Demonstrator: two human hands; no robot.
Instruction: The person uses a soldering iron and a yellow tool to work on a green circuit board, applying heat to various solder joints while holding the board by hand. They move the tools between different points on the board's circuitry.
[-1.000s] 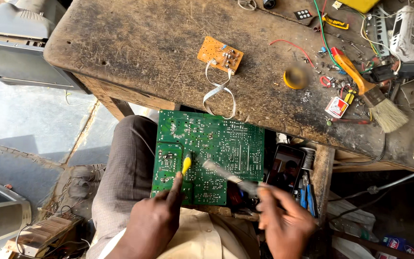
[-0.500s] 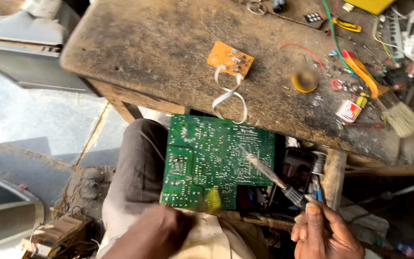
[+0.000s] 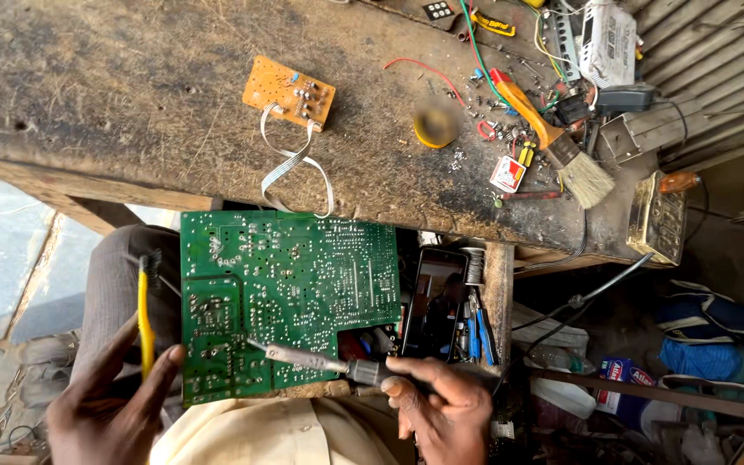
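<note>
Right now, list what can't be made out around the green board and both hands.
- Green circuit board: component side faces down, hidden.
- Left hand: wrist cut off by the bottom edge, head view.
- Soldering iron: handle covered by right hand.
- Yellow round thing on bench: blurred.

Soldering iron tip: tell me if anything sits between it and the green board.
Nothing visible does. The soldering iron, held in the right hand, lays its tip straight on the green circuit board. The left hand holds a yellow brush off the board's left edge.
</note>
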